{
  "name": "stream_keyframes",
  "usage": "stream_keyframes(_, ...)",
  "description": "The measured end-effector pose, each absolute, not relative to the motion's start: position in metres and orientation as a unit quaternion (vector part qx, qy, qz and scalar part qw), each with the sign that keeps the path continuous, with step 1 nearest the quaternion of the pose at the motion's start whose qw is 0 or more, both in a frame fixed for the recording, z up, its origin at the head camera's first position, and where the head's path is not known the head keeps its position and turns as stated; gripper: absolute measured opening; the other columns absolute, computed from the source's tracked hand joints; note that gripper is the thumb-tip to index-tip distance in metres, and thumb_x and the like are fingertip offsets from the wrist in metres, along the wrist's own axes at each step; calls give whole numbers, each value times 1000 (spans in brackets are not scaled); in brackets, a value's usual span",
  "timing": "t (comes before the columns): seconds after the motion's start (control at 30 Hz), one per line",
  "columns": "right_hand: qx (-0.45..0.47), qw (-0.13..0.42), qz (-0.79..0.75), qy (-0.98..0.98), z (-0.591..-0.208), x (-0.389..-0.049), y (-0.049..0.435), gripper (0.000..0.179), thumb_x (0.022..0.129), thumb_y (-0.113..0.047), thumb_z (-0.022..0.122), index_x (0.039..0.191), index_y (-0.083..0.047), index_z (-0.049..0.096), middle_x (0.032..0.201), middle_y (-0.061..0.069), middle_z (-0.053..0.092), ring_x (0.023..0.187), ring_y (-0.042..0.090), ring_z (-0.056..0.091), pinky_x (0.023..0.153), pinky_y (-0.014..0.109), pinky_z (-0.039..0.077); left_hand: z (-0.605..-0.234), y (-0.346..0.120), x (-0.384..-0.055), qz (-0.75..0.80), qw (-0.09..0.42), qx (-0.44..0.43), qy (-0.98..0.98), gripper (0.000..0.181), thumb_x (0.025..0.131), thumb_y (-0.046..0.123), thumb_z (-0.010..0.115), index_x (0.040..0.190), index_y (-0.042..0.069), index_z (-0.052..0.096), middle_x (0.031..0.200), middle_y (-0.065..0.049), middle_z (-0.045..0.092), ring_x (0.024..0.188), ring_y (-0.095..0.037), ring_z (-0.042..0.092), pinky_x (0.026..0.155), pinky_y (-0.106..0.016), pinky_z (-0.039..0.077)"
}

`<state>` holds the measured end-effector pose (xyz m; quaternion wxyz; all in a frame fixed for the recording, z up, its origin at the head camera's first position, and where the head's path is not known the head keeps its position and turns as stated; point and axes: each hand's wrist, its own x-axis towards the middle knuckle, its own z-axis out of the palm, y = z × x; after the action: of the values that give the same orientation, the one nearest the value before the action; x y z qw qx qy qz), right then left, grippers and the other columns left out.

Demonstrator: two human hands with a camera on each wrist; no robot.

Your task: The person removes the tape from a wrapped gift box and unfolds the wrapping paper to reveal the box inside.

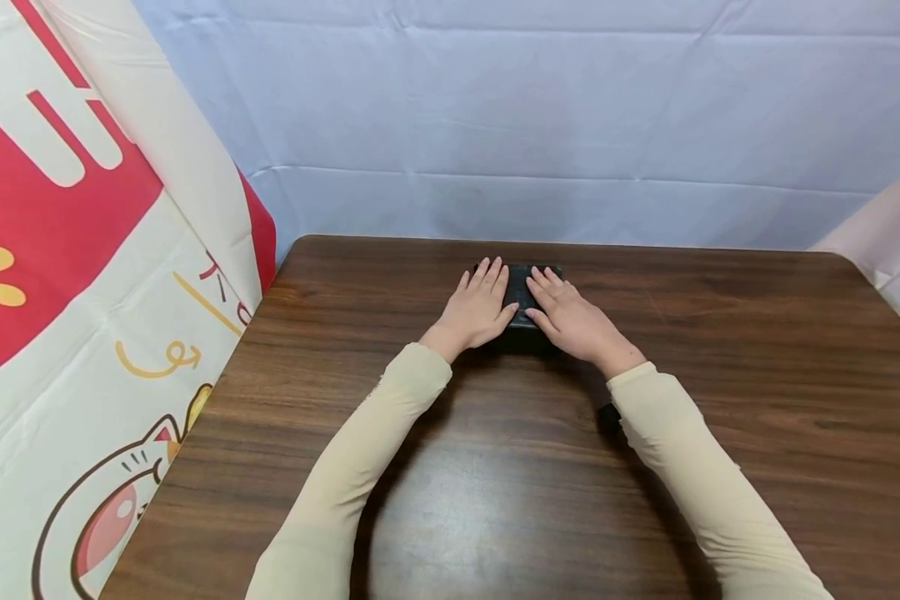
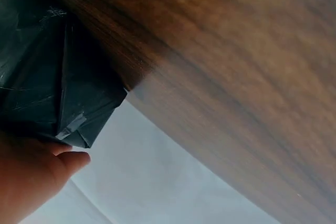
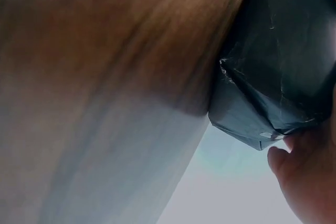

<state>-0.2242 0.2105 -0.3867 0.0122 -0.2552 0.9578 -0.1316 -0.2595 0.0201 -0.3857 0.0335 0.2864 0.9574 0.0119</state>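
Note:
A box wrapped in creased black paper point(image 1: 521, 296) sits near the far edge of the table. On the left part of its top rests my left hand point(image 1: 478, 304), fingers straight and pointing away. My right hand point(image 1: 566, 315) lies the same way on the right part, and a strip of the black top shows between the two hands. In the left wrist view the folded end of the box point(image 2: 63, 77) is seen from the side, with fingertips at its upper face. Taped, wrinkled folds of the box point(image 3: 273, 72) also fill the right of the right wrist view.
The brown wooden table point(image 1: 457, 467) ends just behind the box. A pale blue cloth point(image 1: 495, 108) hangs beyond it, and a printed cloth point(image 1: 67, 275) hangs at the left. A small black object point(image 1: 609, 417) shows beside the right sleeve.

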Motion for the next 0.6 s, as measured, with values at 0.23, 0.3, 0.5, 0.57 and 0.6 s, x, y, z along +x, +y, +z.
stream_keyframes(0.23,-209,-54,-218,952,-386,-221,212,61,96,-32,55,142,4,37,149,22,30,138,35,25,107,52,25,-389,19,-259,30,33,288,957,67,102,47,21,152,8,2,158,-8,-1,144,-22,-5,115,-44,7)
stream_keyframes(0.3,-188,-113,-244,945,-385,-219,213,55,92,-26,64,134,5,50,139,23,45,126,37,44,99,52,37,-389,19,-259,32,29,287,957,67,102,47,21,152,8,2,158,-8,-1,144,-22,-4,115,-43,7)
stream_keyframes(0.5,-149,-200,-256,934,-383,-217,215,29,86,-16,71,107,4,68,101,18,61,85,33,59,72,47,49,-387,17,-258,41,25,287,957,67,102,48,22,153,9,4,158,-7,-1,144,-22,-5,115,-43,7)
stream_keyframes(0.57,-144,-202,-253,935,-382,-217,216,24,86,-15,70,101,4,70,97,17,60,82,31,59,71,46,49,-386,17,-258,44,25,287,957,67,102,48,23,153,9,4,158,-7,-1,144,-21,-5,115,-43,6)
stream_keyframes(0.6,-143,-202,-254,935,-382,-217,216,22,86,-14,70,99,4,70,96,16,60,81,31,59,70,46,49,-386,18,-258,45,26,287,957,67,102,48,23,153,9,4,158,-7,-1,144,-21,-5,115,-43,6)
